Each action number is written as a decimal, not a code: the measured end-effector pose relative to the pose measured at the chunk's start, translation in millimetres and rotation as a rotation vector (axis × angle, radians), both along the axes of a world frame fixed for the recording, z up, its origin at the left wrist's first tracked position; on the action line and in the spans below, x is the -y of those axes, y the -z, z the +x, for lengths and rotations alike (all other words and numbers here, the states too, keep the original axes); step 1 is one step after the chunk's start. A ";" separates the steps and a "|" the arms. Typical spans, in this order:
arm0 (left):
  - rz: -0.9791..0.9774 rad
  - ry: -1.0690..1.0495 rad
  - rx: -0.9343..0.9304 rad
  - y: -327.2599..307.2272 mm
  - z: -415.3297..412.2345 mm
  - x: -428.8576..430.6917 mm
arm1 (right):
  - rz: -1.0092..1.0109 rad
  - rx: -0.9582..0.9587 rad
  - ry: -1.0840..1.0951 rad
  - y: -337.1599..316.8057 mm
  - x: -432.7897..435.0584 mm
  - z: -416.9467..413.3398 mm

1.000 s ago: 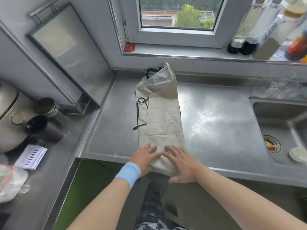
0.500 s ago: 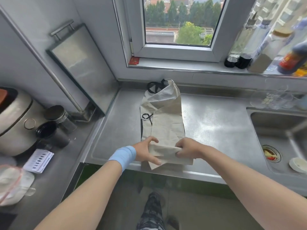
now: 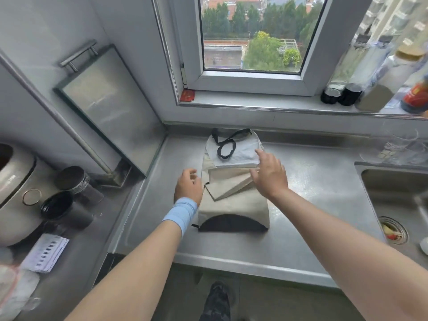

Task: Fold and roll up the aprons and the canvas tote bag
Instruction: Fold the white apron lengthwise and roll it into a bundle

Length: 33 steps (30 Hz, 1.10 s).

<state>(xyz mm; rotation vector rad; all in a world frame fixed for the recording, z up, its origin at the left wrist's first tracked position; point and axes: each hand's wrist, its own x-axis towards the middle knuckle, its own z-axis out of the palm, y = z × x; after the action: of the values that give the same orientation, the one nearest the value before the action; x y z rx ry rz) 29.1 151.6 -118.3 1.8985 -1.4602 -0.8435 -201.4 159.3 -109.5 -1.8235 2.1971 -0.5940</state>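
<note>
The beige apron (image 3: 234, 209) is laid on the steel surface (image 3: 312, 205) below the window, between the two hands. Its near part is doubled back over the rest, so that a bulging fold faces the front edge. A dark hollow is seen under that fold, which suggests the layers are not pressed flat. The folded-over flap lies skewed, with one corner pointing left. The black strap (image 3: 225, 147) is looped on the paler far end, by the wall.

The left hand (image 3: 188, 186) is held just beside the apron's left edge, its grip loosely curled and holding nothing. The right hand (image 3: 269, 176) is spread wide over the right side of the flap; whether the cloth is touched cannot be told.

With no grip closed on the cloth, the puffed fold could spring open or slide. If rolling is begun on the skewed flap, a slack, cone-shaped roll is likely. The loose strap could be left trailing outside it.
</note>
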 end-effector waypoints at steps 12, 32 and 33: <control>0.312 0.825 0.751 68.9 -17.7 7.4 | 0.307 -0.232 -0.234 82.1 -18.1 -7.2; 0.542 0.302 0.462 59.6 8.2 74.7 | 0.499 -0.199 -0.184 71.6 70.4 16.5; 0.636 0.339 0.491 53.8 9.1 69.6 | 0.425 -0.198 -0.116 72.2 63.2 15.9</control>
<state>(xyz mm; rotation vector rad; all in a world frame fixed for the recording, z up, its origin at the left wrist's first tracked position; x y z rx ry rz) 38.2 82.0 -172.1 2.4903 -2.0230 -1.1552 -185.5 96.1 -181.6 -1.8177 2.1068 0.0806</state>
